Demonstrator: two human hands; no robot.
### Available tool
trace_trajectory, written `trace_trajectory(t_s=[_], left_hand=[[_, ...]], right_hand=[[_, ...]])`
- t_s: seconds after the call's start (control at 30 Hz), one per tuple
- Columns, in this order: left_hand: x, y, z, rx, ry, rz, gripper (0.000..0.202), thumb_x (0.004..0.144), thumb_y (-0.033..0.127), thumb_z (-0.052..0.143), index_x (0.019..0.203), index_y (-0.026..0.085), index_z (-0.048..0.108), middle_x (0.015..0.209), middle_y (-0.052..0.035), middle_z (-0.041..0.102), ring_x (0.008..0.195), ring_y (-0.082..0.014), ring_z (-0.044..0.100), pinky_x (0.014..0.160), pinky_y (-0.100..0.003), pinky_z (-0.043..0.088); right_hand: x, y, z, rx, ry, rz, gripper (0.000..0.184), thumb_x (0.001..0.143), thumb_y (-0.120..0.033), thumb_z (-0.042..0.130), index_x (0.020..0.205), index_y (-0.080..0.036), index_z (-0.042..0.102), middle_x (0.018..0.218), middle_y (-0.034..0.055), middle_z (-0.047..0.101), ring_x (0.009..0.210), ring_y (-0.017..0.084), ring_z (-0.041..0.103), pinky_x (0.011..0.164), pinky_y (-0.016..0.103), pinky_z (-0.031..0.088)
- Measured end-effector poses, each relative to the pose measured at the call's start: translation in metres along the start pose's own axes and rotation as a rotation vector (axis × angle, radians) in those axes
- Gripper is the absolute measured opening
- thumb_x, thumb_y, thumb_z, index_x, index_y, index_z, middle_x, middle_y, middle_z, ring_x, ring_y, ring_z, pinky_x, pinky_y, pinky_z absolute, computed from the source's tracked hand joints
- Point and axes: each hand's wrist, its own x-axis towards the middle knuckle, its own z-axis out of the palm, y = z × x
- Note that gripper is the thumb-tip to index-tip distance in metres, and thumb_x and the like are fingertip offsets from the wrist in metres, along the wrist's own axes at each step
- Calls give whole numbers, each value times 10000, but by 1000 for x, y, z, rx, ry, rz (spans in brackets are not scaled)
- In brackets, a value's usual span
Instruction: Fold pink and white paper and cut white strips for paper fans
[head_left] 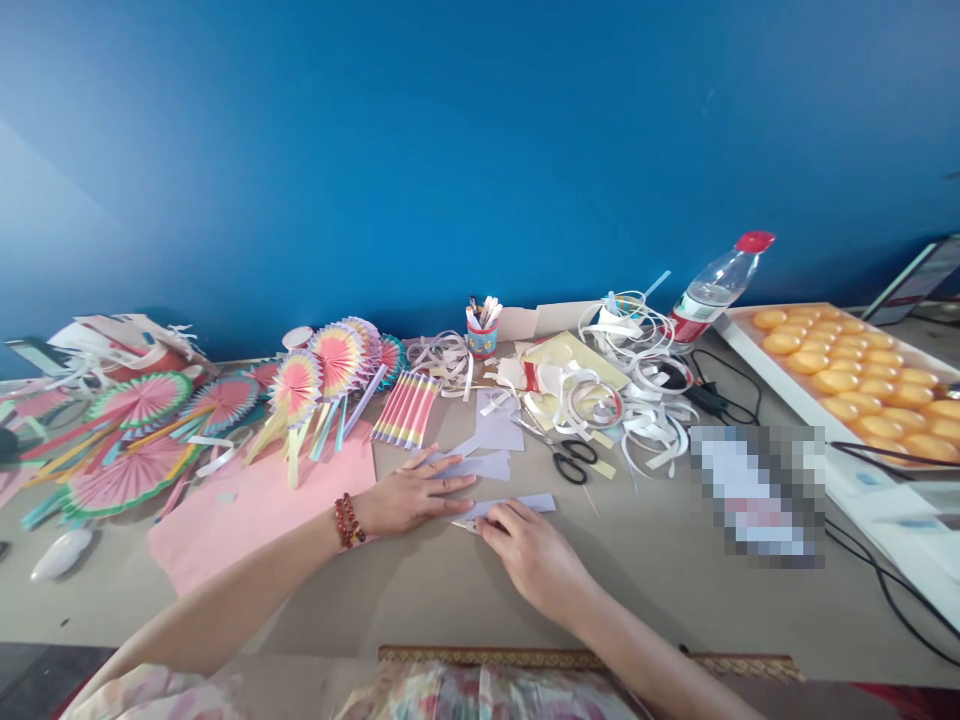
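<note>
My left hand (401, 495), with a beaded bracelet (347, 521) at its wrist, lies flat on the table with its fingers spread. Its fingertips rest at the left end of a narrow lavender paper strip (536, 503). My right hand (534, 555) is closed on that strip, thumb and fingers pressed together along its lower edge. Just beyond lie another lavender paper piece (487, 466) and a lavender sheet (500, 420). Black-handled scissors (574, 462) are to the right of these pieces. A pleated striped paper (406, 410) sits beyond my left hand.
Pink paper (255, 510) and several paper fans (139, 400) cover the left side. Tangled white strips (637, 390) lie right of the pen cup (482, 330). A bottle (712, 290), black cable (709, 400) and white box of orange domes (847, 370) stand at right.
</note>
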Motion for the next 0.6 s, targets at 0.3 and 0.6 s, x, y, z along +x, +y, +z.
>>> trace_trajectory(t_s=[0.3,0.6], left_hand=[[0,-3,3,-30,36,21,543,983,165,451,1453,419,358,1552,39,327,1488,-231,94,1194,-569,83],[1,1,-1,-7,-9,-5,504,1002,169,391,1457,385,369,1564,34,303,1492,-235,58,1198,-560,83]], right_hand=[[-1,-3,2,26,83,-12,283,944,-94,419,1072,-178,657,914,68,622,861,212,544,752,306,436],[-3,-7,2,9,22,-50,207,933,-121,484,1050,-171,647,933,60,618,873,205,543,734,288,422]])
